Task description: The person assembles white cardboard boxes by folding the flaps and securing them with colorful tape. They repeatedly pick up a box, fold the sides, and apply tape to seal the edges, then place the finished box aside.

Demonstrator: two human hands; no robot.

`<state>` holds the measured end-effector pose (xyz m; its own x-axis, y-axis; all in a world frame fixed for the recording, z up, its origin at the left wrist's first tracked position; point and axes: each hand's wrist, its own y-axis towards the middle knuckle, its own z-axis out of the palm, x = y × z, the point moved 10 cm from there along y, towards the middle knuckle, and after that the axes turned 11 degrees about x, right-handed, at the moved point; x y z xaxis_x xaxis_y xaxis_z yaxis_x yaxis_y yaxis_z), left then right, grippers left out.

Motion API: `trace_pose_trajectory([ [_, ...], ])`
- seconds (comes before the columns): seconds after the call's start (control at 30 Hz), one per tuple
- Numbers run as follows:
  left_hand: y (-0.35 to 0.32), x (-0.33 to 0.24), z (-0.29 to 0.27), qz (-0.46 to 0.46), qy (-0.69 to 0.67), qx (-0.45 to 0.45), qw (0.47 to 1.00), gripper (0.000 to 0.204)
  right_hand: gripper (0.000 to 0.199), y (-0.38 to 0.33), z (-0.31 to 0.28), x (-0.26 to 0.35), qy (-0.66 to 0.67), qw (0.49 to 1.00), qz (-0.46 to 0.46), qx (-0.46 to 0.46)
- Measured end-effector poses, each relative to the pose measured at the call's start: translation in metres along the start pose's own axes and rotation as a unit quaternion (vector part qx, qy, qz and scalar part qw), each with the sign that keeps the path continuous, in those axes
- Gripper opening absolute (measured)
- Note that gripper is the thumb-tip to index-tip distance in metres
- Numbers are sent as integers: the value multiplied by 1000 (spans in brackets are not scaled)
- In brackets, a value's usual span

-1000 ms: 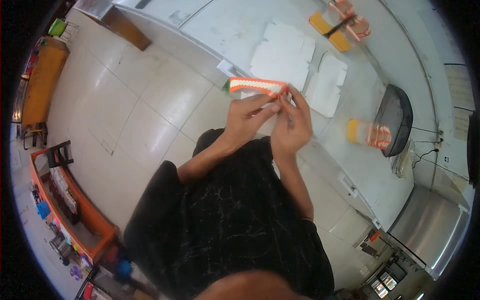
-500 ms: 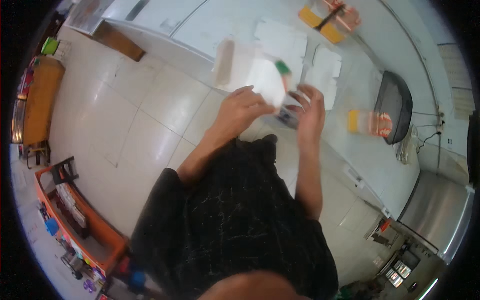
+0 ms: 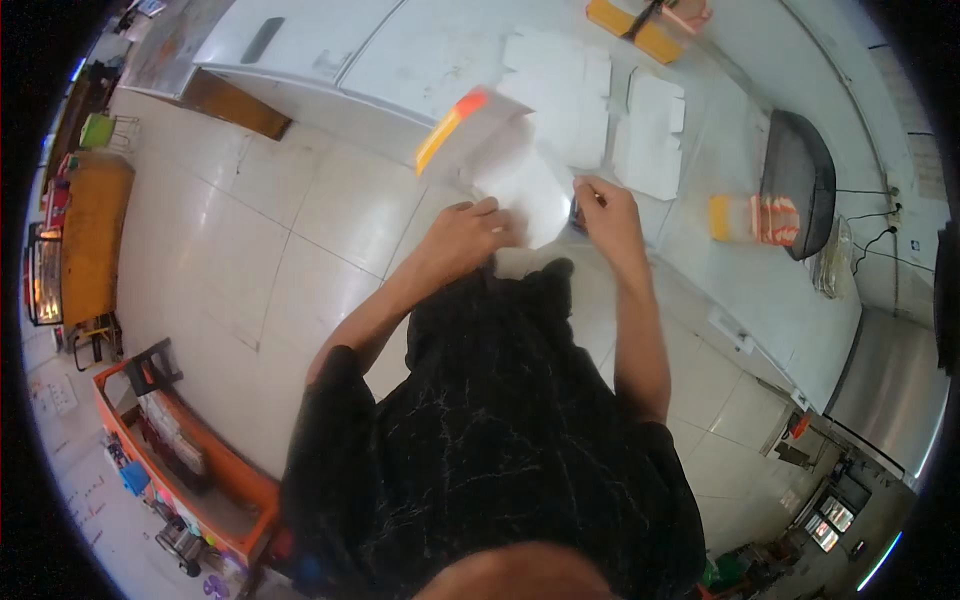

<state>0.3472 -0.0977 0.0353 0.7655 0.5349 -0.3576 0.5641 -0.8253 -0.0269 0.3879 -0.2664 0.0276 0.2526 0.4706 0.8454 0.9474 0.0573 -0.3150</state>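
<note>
A partly folded cardboard box (image 3: 510,185) is held up before me over the counter's near edge. Its inside is white, and a yellow and red printed panel stands up at its left. My left hand (image 3: 470,237) is closed on its lower edge, some fingertips hidden by blur. At the right edge of the card, the fingers of my right hand (image 3: 612,218) are pinched together on it. Just beyond lie a white flat card blank (image 3: 565,90) and a narrower blank (image 3: 650,140).
The long white counter (image 3: 410,60) runs across the top and down the right. On it are yellow and orange printed boxes (image 3: 650,35), another such stack (image 3: 735,218) and a dark mesh-like container (image 3: 795,185). An orange bin (image 3: 260,525) stands at lower left.
The cardboard box has turned, and its yellow and red panel now shows at the left. My right hand's fingers have gone from spread to pinched at the card's edge.
</note>
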Motion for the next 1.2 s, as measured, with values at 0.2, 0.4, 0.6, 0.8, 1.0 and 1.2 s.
trace_pose_trajectory([
  [0.2, 9, 7, 14, -52, -53, -38, 997, 20, 25, -2, 2, -25, 46, 996, 9, -70],
  [0.4, 24, 36, 21, -147, -293, -151, 933, 16, 17, -9, 21, -30, 212, 975, -17, -61],
  [0.6, 13, 53, 50, -199, -536, -264, 777, 21, 19, -20, 30, -29, 284, 956, -20, -71],
  [0.8, 3, 49, 37, -234, -516, -291, 771, 24, 17, -26, 40, -28, 271, 952, -36, -135],
  [1.0, 8, 39, 27, -156, -514, -293, 791, 22, 16, -29, 28, -12, 149, 969, -88, -174],
  [1.2, 8, 40, 28, -129, -552, -290, 771, 21, 13, -33, 24, 3, 91, 968, -131, -193],
])
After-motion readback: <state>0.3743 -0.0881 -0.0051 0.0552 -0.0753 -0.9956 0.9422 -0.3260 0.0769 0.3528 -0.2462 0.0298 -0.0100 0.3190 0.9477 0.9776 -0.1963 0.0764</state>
